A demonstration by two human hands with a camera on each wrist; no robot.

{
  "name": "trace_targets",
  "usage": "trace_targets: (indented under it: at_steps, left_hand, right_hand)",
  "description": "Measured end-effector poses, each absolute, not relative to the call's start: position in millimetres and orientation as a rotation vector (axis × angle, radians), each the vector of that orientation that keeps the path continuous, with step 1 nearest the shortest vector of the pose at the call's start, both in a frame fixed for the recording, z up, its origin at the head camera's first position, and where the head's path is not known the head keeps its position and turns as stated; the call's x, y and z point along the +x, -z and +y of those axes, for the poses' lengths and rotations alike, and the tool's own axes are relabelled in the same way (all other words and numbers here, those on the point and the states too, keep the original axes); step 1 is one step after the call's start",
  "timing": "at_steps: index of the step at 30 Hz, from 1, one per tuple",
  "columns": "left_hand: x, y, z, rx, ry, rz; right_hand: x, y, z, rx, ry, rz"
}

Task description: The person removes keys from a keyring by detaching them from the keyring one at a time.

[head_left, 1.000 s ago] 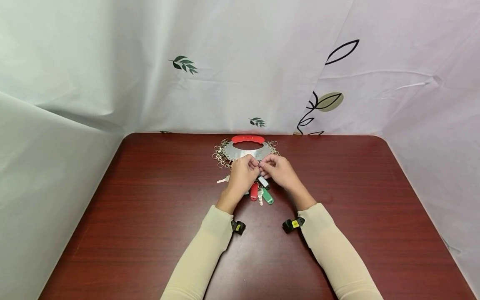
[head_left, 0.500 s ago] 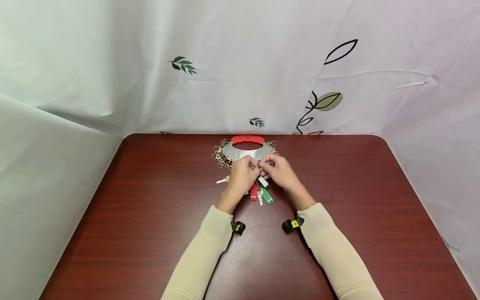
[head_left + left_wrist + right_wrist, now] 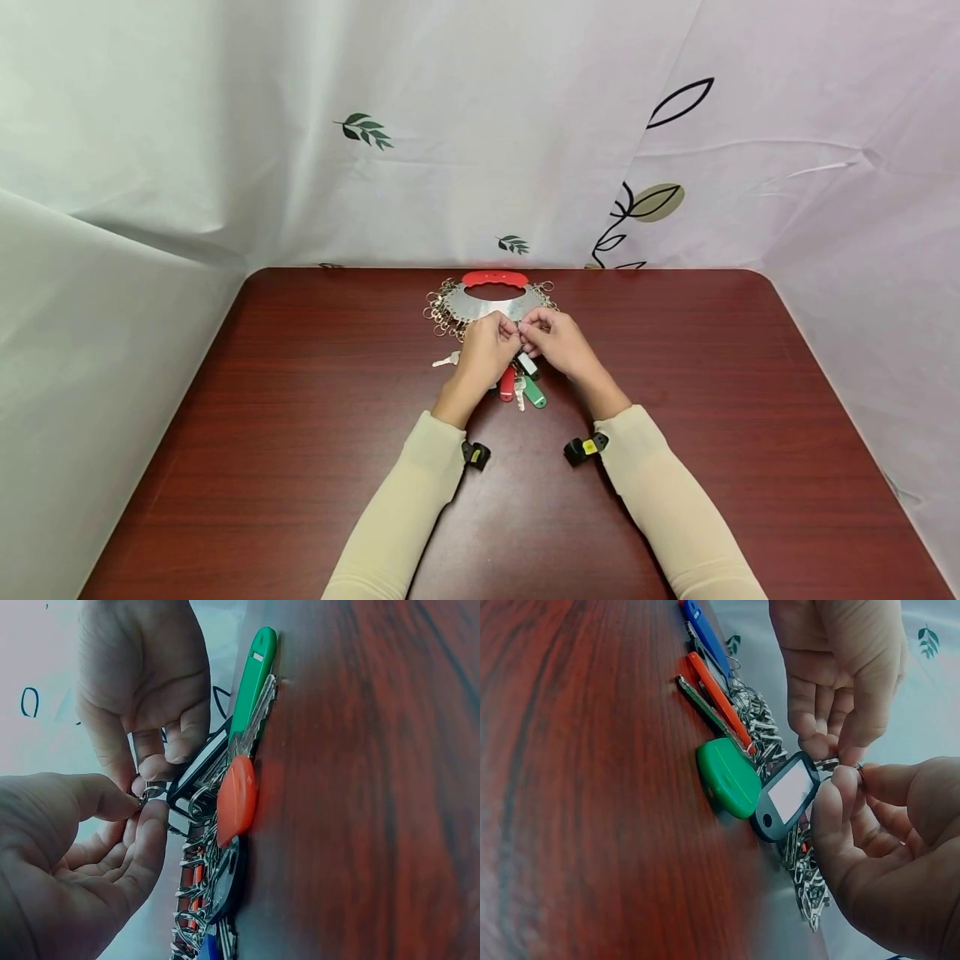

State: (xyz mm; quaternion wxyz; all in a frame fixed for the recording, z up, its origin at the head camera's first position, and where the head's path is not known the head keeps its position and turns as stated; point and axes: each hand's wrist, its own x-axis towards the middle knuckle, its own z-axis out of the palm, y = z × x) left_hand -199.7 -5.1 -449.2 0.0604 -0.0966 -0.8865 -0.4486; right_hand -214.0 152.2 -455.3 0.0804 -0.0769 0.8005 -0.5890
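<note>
A small metal split ring (image 3: 155, 790) sits between my two hands, pinched at the fingertips from both sides. My left hand (image 3: 482, 348) holds it between thumb and fingers, and my right hand (image 3: 564, 342) pinches it opposite. A black key tag with a white label (image 3: 789, 792) hangs beside the ring, close under the fingers. Around it lie a green key tag (image 3: 535, 393), a red key tag (image 3: 507, 386) and a silver key (image 3: 521, 395). Just beyond the hands lies a silver metal plate (image 3: 491, 308) with a red handle (image 3: 496, 278), its lower edge partly hidden by them.
Many metal rings and clips (image 3: 442, 312) fringe the plate's edge. Another key (image 3: 446, 360) pokes out left of my left hand. A blue tag (image 3: 707, 634) shows in the right wrist view. The brown table (image 3: 300, 458) ends at a white curtain (image 3: 450, 167) behind the plate.
</note>
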Motion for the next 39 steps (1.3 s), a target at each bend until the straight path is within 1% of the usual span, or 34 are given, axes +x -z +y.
trace_targets:
  at_steps: [9, 17, 20, 25, 28, 39]
  left_hand:
    - [-201, 448, -6, -0.267, 1.388, -2.673]
    - [-203, 445, -11, -0.227, 1.454, -2.629]
    - [-204, 443, -14, -0.277, 1.424, -2.602]
    - [-206, 443, -17, -0.466, 1.361, -2.636]
    - [-206, 444, -17, -0.529, 1.322, -2.657]
    - [-207, 449, -12, -0.51, 1.172, -2.694]
  right_hand:
    - [-214, 454, 153, -0.281, 1.765, 2.391]
    - [-215, 452, 157, -0.357, 1.52, 2.642]
    - [-214, 452, 159, -0.4, 1.443, 2.722]
    - [-214, 451, 161, -0.47, 1.379, 2.769]
    - [-214, 451, 162, -0.493, 1.357, 2.794]
    - [-214, 449, 161, -0.534, 1.272, 2.869]
